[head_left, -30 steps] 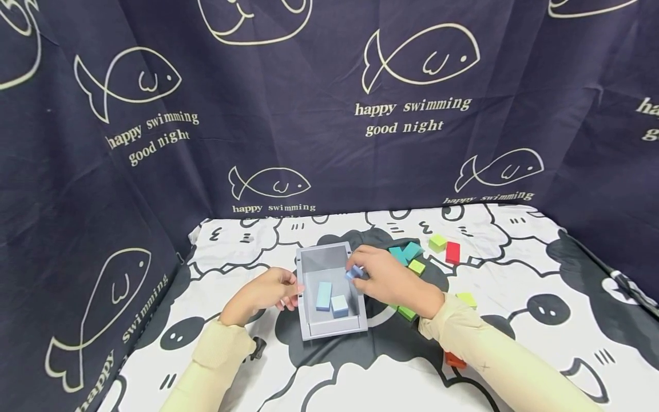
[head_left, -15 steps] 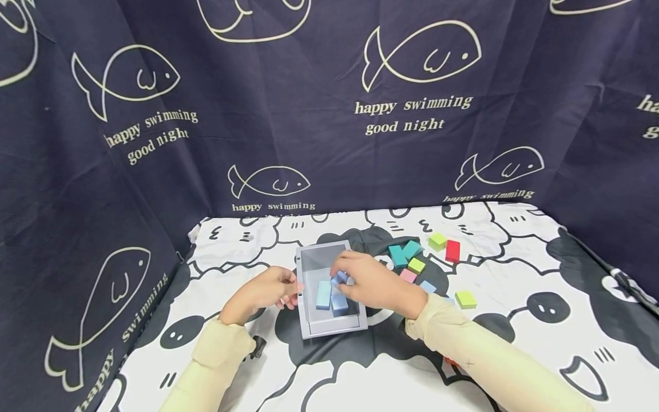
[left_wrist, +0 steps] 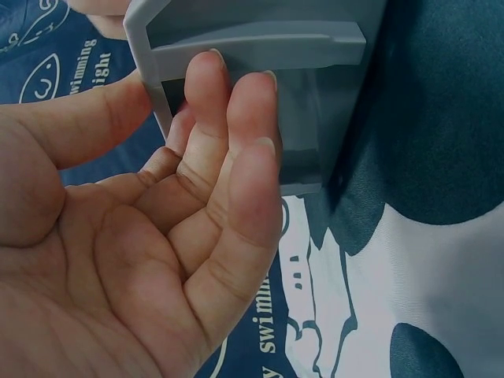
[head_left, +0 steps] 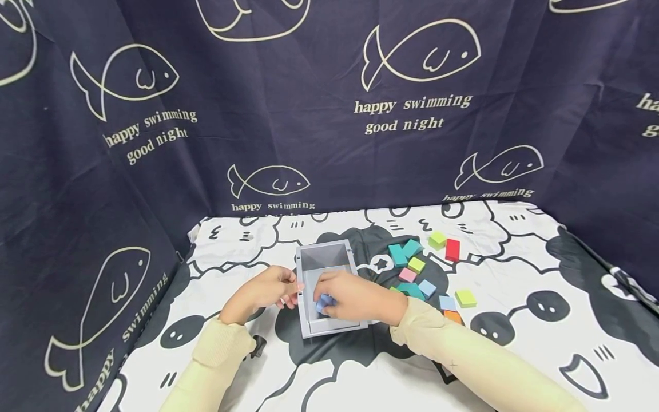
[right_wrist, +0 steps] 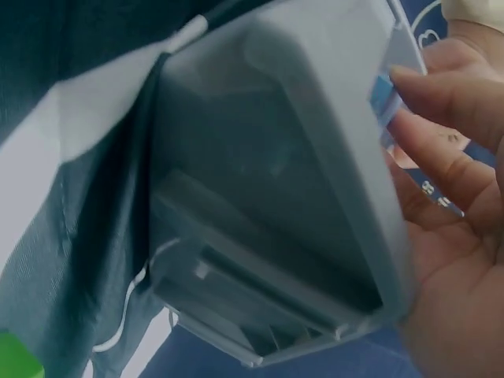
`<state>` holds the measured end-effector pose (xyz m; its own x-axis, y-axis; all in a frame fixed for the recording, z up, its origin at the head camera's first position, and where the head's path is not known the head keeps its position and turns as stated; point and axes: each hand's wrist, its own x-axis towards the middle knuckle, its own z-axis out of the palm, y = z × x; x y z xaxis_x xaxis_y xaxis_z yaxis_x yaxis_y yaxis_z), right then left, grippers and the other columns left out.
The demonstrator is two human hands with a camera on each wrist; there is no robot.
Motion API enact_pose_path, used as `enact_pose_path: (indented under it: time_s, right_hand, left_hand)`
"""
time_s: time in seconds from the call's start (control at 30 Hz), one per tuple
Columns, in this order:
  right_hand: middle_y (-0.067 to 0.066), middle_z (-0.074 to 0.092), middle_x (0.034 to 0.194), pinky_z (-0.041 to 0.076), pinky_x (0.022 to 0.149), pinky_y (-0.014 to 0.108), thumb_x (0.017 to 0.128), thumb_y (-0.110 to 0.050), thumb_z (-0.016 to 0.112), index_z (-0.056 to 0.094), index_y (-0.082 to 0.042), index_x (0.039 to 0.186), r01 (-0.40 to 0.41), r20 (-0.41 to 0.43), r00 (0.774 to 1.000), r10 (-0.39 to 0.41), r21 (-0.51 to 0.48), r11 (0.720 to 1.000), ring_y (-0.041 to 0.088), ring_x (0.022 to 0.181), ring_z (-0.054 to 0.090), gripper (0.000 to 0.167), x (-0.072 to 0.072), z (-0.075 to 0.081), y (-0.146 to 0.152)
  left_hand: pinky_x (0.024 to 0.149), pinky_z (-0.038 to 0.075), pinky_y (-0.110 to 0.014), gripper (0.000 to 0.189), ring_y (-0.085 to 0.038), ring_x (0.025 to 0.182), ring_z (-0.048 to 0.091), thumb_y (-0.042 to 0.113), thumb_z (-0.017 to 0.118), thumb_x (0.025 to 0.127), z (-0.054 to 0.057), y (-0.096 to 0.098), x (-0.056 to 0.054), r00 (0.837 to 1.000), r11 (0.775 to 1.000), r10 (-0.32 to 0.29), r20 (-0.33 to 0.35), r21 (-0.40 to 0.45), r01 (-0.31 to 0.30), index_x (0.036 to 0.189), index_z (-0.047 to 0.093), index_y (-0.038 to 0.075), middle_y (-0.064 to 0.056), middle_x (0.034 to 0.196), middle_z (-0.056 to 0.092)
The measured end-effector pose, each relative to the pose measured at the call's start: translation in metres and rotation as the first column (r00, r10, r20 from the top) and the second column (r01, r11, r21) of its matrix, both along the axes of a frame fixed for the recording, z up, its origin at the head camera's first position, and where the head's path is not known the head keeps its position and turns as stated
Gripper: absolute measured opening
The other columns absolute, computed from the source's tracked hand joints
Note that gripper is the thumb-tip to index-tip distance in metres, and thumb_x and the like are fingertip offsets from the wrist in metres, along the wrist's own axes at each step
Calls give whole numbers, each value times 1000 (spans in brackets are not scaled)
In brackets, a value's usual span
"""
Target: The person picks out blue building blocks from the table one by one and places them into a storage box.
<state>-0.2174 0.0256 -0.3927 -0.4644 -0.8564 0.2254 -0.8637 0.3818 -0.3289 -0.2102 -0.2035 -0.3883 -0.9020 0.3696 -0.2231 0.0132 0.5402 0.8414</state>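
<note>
A grey box [head_left: 306,309] with raised walls sits on the patterned cloth. My left hand [head_left: 268,289] holds its left wall: in the left wrist view the thumb lies against the rim and the curled fingers [left_wrist: 252,189] rest along the outer side. My right hand [head_left: 347,294] reaches over the right wall into the box. A blue block [head_left: 324,302] is between its thumb and fingers, and the right wrist view also shows this blue block [right_wrist: 383,96] past the wall. The right hand covers much of the box floor, hiding the other blocks inside.
Right of the box lie several loose blocks: a teal block [head_left: 397,255], a pink block [head_left: 408,275], a red block [head_left: 452,250], a yellow-green block [head_left: 465,298] and an orange block [head_left: 452,316]. A dark curtain [head_left: 329,114] stands behind the cloth-covered table.
My right hand has moved left and toward me inside the box with the blue block, from the right rim to the left part. The left hand has stayed at the wall.
</note>
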Motion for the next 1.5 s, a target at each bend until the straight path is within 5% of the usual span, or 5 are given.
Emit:
enact_pose_path:
  time_s: [0.7,1.5]
  right_hand:
    - [-6,61,79,47,75,18,76,-1,74,73,-13,84,-39,-47,998,49,191,981,4,73,53,14,-4,-2,-13]
    - [-5,58,84,48,71,20,74,8,68,77,-12,86,71,-40,997,-62,326,943,7,70,53,24,-3,-5,-21]
  left_hand:
    - [56,49,-28,17,-15,62,63,14,60,98,0,4,0,1000,1000,14,10,-6,-14,89,63,-1,-7,72,65]
    - [56,50,-28,19,-15,61,63,13,60,98,-2,3,-1,1000,1000,17,3,-13,-17,82,60,3,-5,70,64]
